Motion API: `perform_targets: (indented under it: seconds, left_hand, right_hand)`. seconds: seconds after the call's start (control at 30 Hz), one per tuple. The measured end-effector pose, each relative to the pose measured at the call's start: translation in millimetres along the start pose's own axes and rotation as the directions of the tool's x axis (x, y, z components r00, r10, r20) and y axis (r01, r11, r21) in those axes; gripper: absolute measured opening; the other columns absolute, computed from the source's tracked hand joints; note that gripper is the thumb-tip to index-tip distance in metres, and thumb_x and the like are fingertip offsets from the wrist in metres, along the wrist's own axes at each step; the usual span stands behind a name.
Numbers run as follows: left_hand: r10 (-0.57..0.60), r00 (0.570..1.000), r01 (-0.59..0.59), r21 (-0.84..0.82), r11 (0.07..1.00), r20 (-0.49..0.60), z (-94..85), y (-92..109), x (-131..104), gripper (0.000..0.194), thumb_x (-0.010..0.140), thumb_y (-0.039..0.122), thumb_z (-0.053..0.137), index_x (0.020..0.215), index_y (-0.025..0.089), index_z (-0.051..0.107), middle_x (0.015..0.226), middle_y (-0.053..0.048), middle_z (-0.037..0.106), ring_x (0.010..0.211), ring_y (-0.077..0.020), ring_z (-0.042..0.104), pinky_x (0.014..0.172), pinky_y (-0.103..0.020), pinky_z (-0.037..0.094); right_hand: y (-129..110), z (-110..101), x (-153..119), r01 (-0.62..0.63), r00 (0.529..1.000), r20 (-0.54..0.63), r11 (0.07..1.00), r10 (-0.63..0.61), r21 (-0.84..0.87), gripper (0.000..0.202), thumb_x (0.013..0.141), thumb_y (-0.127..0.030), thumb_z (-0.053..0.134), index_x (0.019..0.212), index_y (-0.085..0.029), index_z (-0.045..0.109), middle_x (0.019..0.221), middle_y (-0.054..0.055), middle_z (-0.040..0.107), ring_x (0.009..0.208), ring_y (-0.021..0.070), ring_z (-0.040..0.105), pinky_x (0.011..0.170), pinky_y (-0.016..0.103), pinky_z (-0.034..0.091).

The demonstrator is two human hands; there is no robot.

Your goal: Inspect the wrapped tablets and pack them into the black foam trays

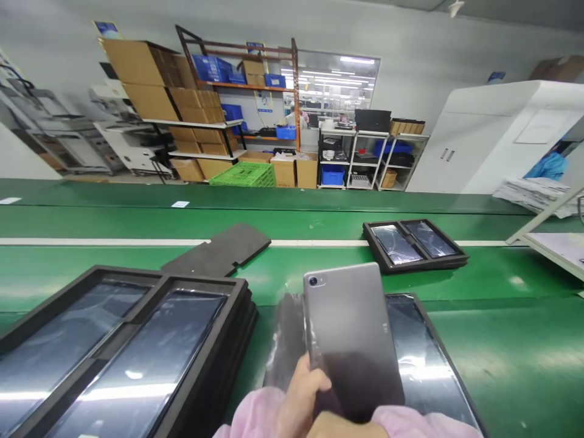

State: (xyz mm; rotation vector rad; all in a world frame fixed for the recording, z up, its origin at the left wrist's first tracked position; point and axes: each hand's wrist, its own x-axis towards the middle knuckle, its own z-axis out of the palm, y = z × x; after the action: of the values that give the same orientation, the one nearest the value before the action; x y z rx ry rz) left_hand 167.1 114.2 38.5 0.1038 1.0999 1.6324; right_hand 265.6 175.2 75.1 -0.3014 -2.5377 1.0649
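A grey tablet [349,340] is raised with its back and camera facing me. My left hand [303,389] grips its lower left edge, the thumb lying over the back. My right hand [347,426] is at the bottom edge of the view below the tablet; its fingers are hidden. Behind the tablet, a dark tray shows a glossy screen [422,356] on the right and a plastic film [285,340] on the left. To the left stands a stack of black foam trays [241,304], the top one holding two film-covered screens.
A black foam sheet [219,249] lies across the white line of the green work surface [292,225]. Farther right sits a smaller foam tray stack [396,264] with two screens. A white shelf [559,249] juts in at the right edge. Shelving and cartons stand beyond.
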Motion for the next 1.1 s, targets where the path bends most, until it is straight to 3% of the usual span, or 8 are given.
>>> perform_targets:
  seconds: [0.33,0.5,0.57,0.63,0.7,0.8,0.9,1.1]
  left_hand:
    - [0.062,0.998,-0.058,-0.111,0.992,0.030,-7.3,2.2,-6.8,0.030,0.046,0.009,0.051,0.074,0.016,0.059,0.058,0.001,0.061,0.056,-0.0168,0.055,0.057,-0.029,0.041]
    - [0.139,0.990,-0.142,-0.133,0.981,-0.031,-0.7,15.5,-3.1,0.034,0.049,0.010,0.055,0.082,0.016,0.061,0.067,-0.002,0.065,0.062,-0.0186,0.058,0.060,-0.030,0.045]
    - [0.228,0.972,-0.221,-0.105,0.969,0.059,6.9,20.6,-8.8,0.040,0.054,0.009,0.056,0.092,0.017,0.063,0.081,-0.005,0.069,0.071,-0.0219,0.061,0.069,-0.035,0.048]
    - [0.329,0.923,-0.336,-0.001,0.942,0.201,15.9,24.8,-20.1,0.051,0.055,0.007,0.058,0.104,0.018,0.064,0.106,-0.010,0.067,0.093,-0.0287,0.061,0.086,-0.041,0.045]
    - [0.407,0.831,-0.485,0.135,0.864,0.379,24.2,28.4,-34.3,0.059,0.053,0.004,0.061,0.110,0.020,0.065,0.125,-0.011,0.058,0.116,-0.0349,0.050,0.102,-0.046,0.033]
    - [0.385,0.754,-0.590,0.292,0.753,0.533,31.0,33.7,-51.0,0.067,0.051,-0.001,0.059,0.114,0.020,0.065,0.134,-0.011,0.050,0.132,-0.0360,0.032,0.111,-0.046,0.017]
    - [0.439,0.801,-0.594,0.453,0.665,0.406,25.3,38.5,-52.8,0.072,0.059,-0.001,0.054,0.127,0.023,0.054,0.138,-0.007,0.047,0.135,-0.0309,0.028,0.113,-0.046,0.012]
    - [0.605,0.731,-0.596,0.727,0.341,0.316,-28.5,31.4,-22.0,0.049,0.074,0.012,0.056,0.120,0.027,0.060,0.138,-0.005,0.047,0.135,-0.0298,0.028,0.112,-0.051,0.010]
  right_hand:
    - [2.4,-18.7,-15.6,-0.014,1.000,-0.013,0.982,0.017,0.190,0.037,0.089,-0.042,0.045,0.058,-0.023,0.054,0.056,-0.001,0.055,0.059,0.0138,0.057,0.057,0.024,0.044]
    - [13.3,-64.1,-33.9,-0.127,0.879,-0.353,0.871,0.321,0.474,0.026,0.086,-0.038,0.049,0.066,-0.022,0.049,0.052,-0.004,0.047,0.043,0.0105,0.043,0.044,0.022,0.038]
    - [8.6,-67.3,-34.5,-0.151,0.841,-0.419,0.893,0.342,0.425,0.012,0.079,-0.034,0.057,0.080,-0.022,0.056,0.070,0.002,0.059,0.061,0.0157,0.057,0.057,0.026,0.048]
    - [0.5,-59.6,-29.9,-0.184,0.879,-0.357,0.916,0.315,0.355,0.046,0.067,-0.029,0.068,0.110,-0.022,0.055,0.107,0.010,0.062,0.096,0.0254,0.060,0.080,0.036,0.051]
    - [-5.3,-47.5,-22.1,-0.217,0.903,-0.289,0.918,0.319,0.333,0.069,0.063,-0.028,0.070,0.127,-0.020,0.044,0.126,0.013,0.054,0.114,0.0289,0.052,0.092,0.039,0.047]
    - [-1.1,-36.0,-11.1,-0.292,0.838,-0.324,0.862,0.439,0.414,0.042,0.076,-0.039,0.060,0.113,-0.019,0.054,0.112,0.011,0.063,0.104,0.0257,0.059,0.088,0.036,0.049]
    - [15.1,-32.6,-4.9,-0.270,0.767,-0.346,0.761,0.541,0.590,0.038,0.081,-0.045,0.055,0.110,-0.021,0.055,0.113,0.008,0.063,0.105,0.0243,0.058,0.091,0.036,0.047]
    - [48.5,1.2,-1.4,-0.314,0.822,-0.162,0.671,0.546,0.672,0.044,0.083,-0.037,0.053,0.123,-0.019,0.047,0.127,0.008,0.055,0.117,0.0229,0.050,0.103,0.039,0.037]
